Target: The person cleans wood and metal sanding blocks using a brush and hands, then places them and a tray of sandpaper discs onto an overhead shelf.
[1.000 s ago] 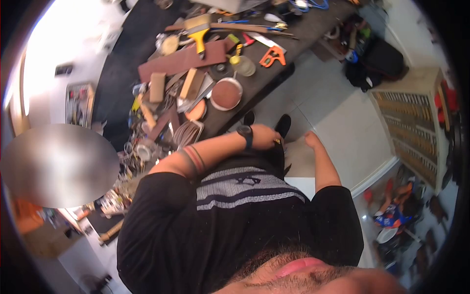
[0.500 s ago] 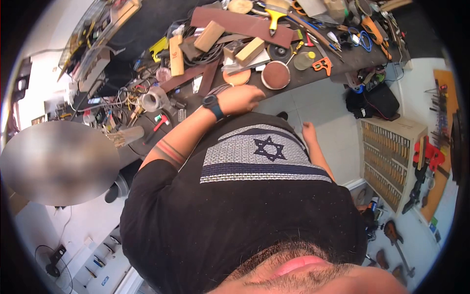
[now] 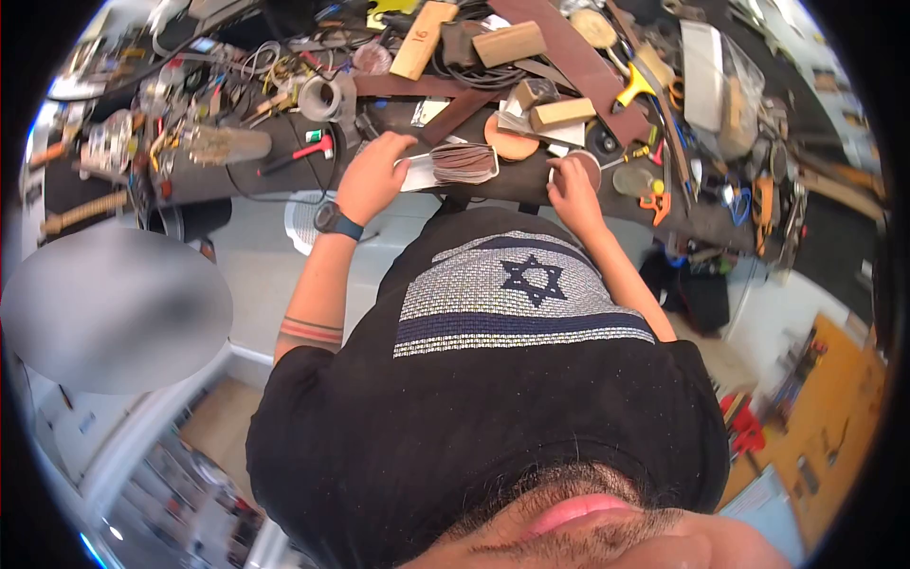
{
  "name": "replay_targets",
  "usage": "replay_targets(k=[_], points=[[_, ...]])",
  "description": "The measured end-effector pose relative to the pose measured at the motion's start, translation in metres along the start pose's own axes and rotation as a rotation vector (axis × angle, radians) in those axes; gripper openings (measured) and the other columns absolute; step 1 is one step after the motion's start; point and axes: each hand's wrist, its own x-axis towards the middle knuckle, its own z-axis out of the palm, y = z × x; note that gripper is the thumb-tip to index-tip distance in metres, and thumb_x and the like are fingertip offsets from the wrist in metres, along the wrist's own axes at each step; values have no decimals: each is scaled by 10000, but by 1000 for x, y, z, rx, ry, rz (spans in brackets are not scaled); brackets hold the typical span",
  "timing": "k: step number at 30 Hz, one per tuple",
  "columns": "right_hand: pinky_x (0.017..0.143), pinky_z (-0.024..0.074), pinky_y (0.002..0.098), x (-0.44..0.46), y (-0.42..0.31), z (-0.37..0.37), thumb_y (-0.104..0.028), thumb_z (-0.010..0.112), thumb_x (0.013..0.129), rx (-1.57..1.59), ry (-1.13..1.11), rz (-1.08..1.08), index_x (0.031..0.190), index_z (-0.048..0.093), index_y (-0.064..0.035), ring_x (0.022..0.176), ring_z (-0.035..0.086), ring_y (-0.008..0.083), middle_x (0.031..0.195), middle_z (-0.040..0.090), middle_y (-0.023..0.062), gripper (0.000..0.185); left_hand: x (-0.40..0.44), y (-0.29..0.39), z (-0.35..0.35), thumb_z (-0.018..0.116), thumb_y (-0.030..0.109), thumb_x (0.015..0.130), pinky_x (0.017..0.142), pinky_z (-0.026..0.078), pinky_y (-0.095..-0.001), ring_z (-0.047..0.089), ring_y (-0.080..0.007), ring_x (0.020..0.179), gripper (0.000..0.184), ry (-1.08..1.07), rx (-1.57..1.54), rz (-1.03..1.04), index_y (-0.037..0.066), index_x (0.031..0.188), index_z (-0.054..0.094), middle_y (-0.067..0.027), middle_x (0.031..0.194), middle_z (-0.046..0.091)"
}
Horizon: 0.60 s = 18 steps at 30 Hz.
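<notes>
My left hand (image 3: 373, 178) is at the bench's front edge, thumb and fingers apart, the thumb by the left end of a white open holder (image 3: 417, 174). A stack of brown sanding sheets (image 3: 464, 163) sits in that holder. Over to the right, the fingers of my right hand (image 3: 574, 197) bend over the near left rim of a round brown sanding disc (image 3: 590, 169) with a pale edge, partly covering it. An orange round disc (image 3: 512, 142) lies between the two hands, behind the holder.
Wood blocks (image 3: 561, 115), a brown sanding strip (image 3: 569, 57) and a yellow-handled brush (image 3: 634, 87) crowd the bench behind. A glass jar (image 3: 630, 180) and an orange tool (image 3: 655, 205) lie right. A red hammer (image 3: 308, 152) and a clear cylinder (image 3: 227, 144) are left.
The view has turned and my body now faces the bench squarely. My left hand has moved off to the left, uncovering the holder. My right hand has risen from my side onto the brown disc.
</notes>
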Motion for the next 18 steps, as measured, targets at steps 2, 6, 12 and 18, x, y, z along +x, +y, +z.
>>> replay_targets(k=[2, 6, 12, 18], points=[[1057, 517, 504, 6, 12, -2, -19, 743, 909, 8, -75, -56, 1356, 632, -48, 1230, 635, 421, 1257, 634, 197, 462, -24, 14, 19, 704, 97, 988, 953, 567, -492, 705, -398, 1104, 295, -3, -68, -181, 48, 1279, 695, -163, 1195, 699], [1059, 521, 503, 15, 37, -8, -9, 723, 915, 31, -179, -124, 1335, 650, -53, 1214, 640, 419, 1251, 637, 193, 428, -72, 46, 62, 725, 112, 976, 933, 574, -512, 699, -408, 1117, 258, -25, -106, -413, 71, 1230, 704, -159, 1188, 701], [1072, 503, 527, 48, 30, -23, 43, 668, 872, -97, -95, -226, 1313, 666, -65, 1274, 610, 410, 1290, 640, 178, 454, -107, 64, 99, 711, 140, 995, 956, 578, -512, 712, -392, 1121, 197, -71, -104, -497, 70, 1177, 740, -142, 1178, 740], [1135, 476, 547, 127, -2, -25, 17, 723, 825, -202, 175, -178, 1394, 642, -90, 1399, 542, 410, 1449, 576, 154, 584, -87, 40, 78, 700, 136, 1005, 937, 578, -493, 722, -405, 1074, 234, -10, -103, -360, 34, 1212, 737, -159, 1166, 749]])
